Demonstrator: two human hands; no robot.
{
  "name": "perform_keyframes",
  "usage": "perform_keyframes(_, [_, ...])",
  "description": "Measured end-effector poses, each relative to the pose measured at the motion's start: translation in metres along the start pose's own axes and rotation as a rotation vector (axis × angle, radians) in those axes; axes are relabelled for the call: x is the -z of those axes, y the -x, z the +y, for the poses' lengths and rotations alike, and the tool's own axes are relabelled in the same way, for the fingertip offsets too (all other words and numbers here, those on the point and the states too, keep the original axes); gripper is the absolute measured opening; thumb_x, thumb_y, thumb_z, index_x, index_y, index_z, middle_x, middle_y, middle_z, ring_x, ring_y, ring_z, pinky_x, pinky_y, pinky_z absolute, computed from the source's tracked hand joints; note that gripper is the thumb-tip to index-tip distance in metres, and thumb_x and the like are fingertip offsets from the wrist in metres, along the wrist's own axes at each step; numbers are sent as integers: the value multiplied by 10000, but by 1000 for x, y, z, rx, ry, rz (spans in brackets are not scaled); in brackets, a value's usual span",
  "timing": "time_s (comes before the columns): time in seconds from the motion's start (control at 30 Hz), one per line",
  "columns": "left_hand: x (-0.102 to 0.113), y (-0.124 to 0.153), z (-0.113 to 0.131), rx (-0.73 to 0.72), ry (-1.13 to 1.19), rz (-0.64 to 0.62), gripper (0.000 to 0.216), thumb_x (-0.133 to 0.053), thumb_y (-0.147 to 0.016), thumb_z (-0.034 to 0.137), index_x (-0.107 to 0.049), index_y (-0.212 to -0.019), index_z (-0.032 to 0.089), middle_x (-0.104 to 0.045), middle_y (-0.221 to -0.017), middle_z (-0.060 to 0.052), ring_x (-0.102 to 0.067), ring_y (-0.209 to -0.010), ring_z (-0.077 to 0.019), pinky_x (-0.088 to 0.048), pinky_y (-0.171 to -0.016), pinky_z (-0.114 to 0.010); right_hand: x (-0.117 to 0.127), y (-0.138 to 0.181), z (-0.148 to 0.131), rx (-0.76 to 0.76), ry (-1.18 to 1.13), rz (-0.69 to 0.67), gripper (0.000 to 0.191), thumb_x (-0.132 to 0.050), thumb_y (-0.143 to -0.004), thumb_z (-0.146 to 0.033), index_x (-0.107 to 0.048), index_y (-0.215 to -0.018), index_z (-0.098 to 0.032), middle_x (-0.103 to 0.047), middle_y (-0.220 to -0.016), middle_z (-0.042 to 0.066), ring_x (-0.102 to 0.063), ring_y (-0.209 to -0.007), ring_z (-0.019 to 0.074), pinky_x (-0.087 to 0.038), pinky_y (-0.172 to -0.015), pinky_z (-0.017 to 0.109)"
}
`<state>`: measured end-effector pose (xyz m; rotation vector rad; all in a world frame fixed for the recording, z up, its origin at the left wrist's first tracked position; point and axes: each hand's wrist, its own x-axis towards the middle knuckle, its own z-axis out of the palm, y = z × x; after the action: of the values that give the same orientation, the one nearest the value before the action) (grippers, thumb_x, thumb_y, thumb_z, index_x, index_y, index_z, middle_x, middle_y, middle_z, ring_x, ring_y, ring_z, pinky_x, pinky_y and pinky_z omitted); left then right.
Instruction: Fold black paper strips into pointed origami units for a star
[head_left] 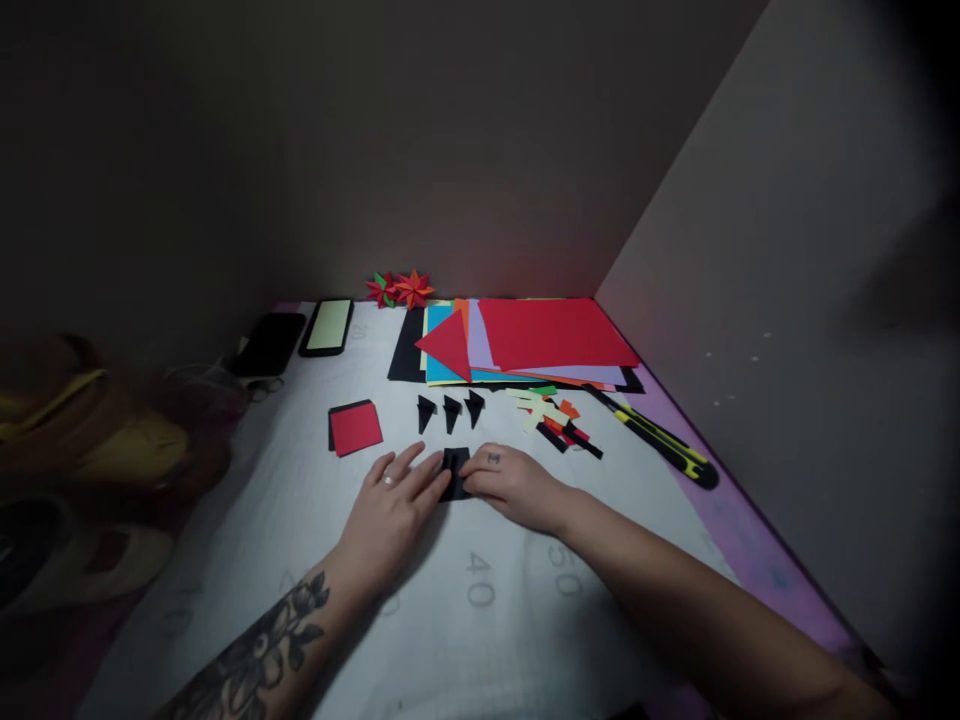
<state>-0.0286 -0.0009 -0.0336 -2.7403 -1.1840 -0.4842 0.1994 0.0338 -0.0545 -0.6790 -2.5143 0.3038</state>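
Note:
A small black paper square [455,486] lies on the white mat between my two hands. My left hand [397,500] rests nearly flat with its fingers spread, the nearest fingertips touching the square's left edge. Drawn together, the fingers of my right hand [517,485] press on the right edge of the same paper. Just beyond stand three folded black paper pieces, a left one [426,413], a middle one [451,413] and a right one [474,408]. To their left is a small stack of squares with a red square [357,428] on top.
Paper scraps [551,415] and a yellow-black utility knife [660,440] lie to the right. Coloured sheets [559,335] are stacked at the back, beside two folded paper stars [414,289]. A phone [328,327] and a dark flat object [271,343] lie back left. Walls border the table.

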Motion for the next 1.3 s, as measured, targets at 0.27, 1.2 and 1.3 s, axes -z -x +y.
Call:
perform_keyframes(0.27, [3, 6, 17, -140, -15, -37, 311, -449, -888, 107, -649, -1123, 153, -686, -1150, -76, -538, -1154, -263, -369, -1011, -463, 7, -4, -6, -93, -39, -204, 157, -538, -810, -79, -626, -852, -202, -665, -1142, 51, -516, -964, 217, -451, -851, 377])
perform_keyframes(1.2, [-1, 3, 31, 47, 134, -318, 335, -475, -798, 9, -622, -1091, 76, -652, -967, -132, -597, -902, -252, -544, -764, -394, -11, -21, -20, -629, -48, -87, 129, -522, -796, -90, -567, -716, -181, -550, -931, 52, -465, -916, 201, -382, -818, 343])
perform_keyframes(1.3, [-2, 3, 32, 29, 82, -343, 463, -463, -792, 10, -543, -1244, 70, -652, -955, -130, -597, -867, -251, -551, -732, -391, -10, -22, -21, -636, -45, -97, 128, -526, -797, -94, -559, -710, -183, -552, -931, 48, -466, -930, 203, -382, -823, 344])
